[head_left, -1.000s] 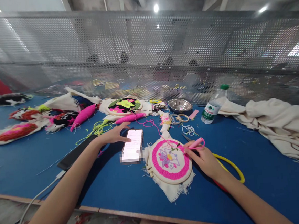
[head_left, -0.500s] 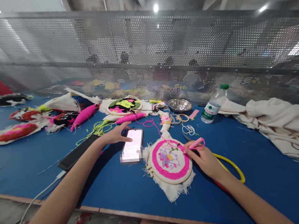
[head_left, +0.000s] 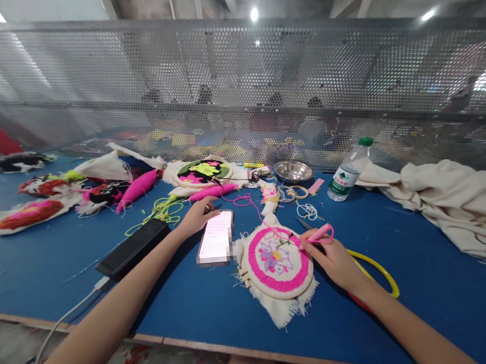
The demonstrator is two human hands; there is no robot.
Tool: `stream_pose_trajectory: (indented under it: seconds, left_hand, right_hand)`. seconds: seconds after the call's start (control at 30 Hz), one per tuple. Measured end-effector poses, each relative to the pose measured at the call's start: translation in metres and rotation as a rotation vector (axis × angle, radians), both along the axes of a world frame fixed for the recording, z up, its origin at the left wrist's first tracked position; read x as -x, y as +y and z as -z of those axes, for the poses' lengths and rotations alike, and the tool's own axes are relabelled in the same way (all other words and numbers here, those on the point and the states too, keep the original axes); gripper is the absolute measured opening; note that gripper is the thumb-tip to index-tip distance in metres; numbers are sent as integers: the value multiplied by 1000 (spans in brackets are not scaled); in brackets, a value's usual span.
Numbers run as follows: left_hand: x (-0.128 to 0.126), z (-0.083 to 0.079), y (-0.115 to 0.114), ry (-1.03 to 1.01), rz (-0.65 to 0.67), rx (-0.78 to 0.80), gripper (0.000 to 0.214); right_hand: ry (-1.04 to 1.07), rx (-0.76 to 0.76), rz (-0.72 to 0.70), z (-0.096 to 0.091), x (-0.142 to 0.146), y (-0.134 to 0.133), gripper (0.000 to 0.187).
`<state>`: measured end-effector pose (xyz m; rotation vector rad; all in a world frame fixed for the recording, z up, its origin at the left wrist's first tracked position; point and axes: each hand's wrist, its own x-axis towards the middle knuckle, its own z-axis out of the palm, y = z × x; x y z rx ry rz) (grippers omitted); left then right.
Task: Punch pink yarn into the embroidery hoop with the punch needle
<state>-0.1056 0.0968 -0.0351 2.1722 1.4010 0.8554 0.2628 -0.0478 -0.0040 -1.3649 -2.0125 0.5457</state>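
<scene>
Head view. Your right hand (head_left: 331,260) grasps a pink tool (head_left: 319,233), pen-fashion, fingers pinched near its lower end at the upper right of the round hoop (head_left: 280,266). Hoop lies on the blue desk (head_left: 186,315), near the middle of its front edge; pink band worked round a purple flower, frayed cloth hanging out below. Pink yarn (head_left: 252,201) runs from the hoop's top toward the desk's far edge.

Your left hand (head_left: 197,216) is loosely bent, clasping nothing, at the top left corner of a lit phone (head_left: 216,237). Thumb reaches over the screen's top; can't tell whether it touches. Phone lies flat, just left of the hoop.

Left of that, a black power bank (head_left: 133,249) partly behind your forearm, its white cable (head_left: 56,325) dropping over the desk's front edge. A yellow loop (head_left: 378,269) shows beyond your right wrist. Along the far edge: a second hoop (head_left: 204,172), a metal bowl (head_left: 293,172), a green-capped bottle (head_left: 344,177). Cream cloth (head_left: 459,204) heaped toward the right edge.
</scene>
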Motion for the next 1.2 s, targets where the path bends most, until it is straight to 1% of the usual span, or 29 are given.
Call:
stream_pose_trajectory:
  seconds: [0.07, 0.17, 0.3, 0.4, 0.5, 0.6, 0.77, 0.9, 0.97, 1.07, 1.2]
  left_hand:
    - [1, 0, 1, -19, 7, 20, 46]
    - [9, -5, 1, -42, 50, 100, 52]
    - [20, -17, -4, -36, 146, 242, 73]
    - [24, -23, -9, -16, 174, 291, 84]
    - [23, -24, -10, -11, 169, 297, 80]
    - [19, -21, -9, -29, 154, 278, 73]
    - [13, -7, 0, -79, 113, 207, 59]
    - [9, 3, 6, -95, 87, 162, 55]
    - [9, 2, 6, -97, 90, 160, 55]
    - [13, -5, 2, -96, 109, 187, 58]
    - [18, -11, -2, -69, 132, 210, 73]
  right_hand:
    - [1, -3, 1, 1, -1, 0, 33]
    - [-5, -6, 2, 1, -2, 0, 32]
    - [0, -8, -7, 0, -1, 0, 32]
    - [1, -15, -9, 0, -1, 0, 31]
    - [-6, -14, -15, -1, -1, 0, 30]
    - [-2, -17, -13, -1, -1, 0, 29]
    - [1, -21, -15, -1, -1, -1, 29]
    - [4, -15, -22, -1, -2, 0, 29]
    - [5, -12, -23, -1, -2, -1, 29]
    - [6, -11, -18, -1, -2, -1, 28]
    - [6, -7, -23, -1, -2, -2, 28]
